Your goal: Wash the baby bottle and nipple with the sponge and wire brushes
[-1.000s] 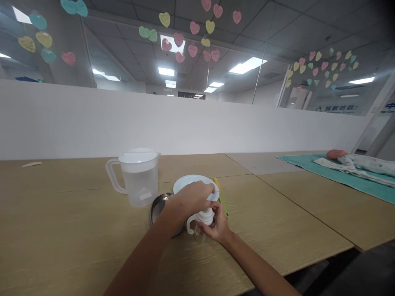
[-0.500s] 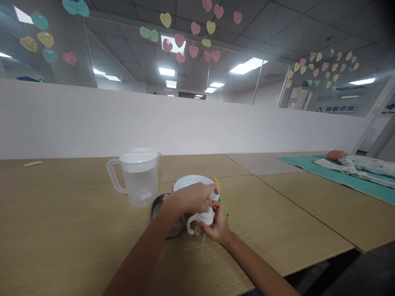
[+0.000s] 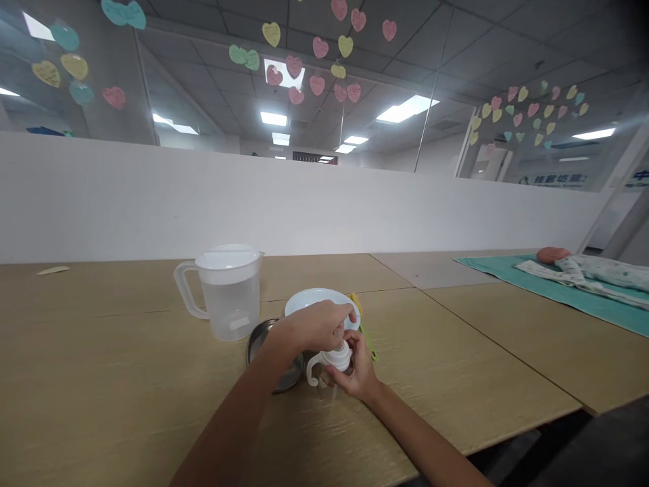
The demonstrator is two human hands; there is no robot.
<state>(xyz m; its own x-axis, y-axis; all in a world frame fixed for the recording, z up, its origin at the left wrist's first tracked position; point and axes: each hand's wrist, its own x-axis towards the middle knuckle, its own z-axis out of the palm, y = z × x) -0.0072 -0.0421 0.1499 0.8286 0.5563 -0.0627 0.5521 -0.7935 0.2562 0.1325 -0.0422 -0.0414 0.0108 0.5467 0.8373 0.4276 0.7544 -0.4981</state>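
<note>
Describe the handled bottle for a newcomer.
On the tan table, find the big translucent pitcher. Right of it, past the metal bowl, the right hand grips the bottle. Unlike its neighbours, it has a white collar and hooked white handle.

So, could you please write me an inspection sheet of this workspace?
Surface: wood-coloured table with visible seams.
Job's things: bottle with a white top and side handle.
Clutter: lidded pitcher on the left; metal bowl, partly hidden; pale plate beyond the bottle; yellow-and-green tool beside the plate.
Left hand: at the bottle's top; grip partly hidden.
Right hand: holding the bottle's side.
Cables: nothing seen.
Surroundings: white wall, glass above with heart-shaped notes; teal mat bearing patterned cloth, far right.
</note>
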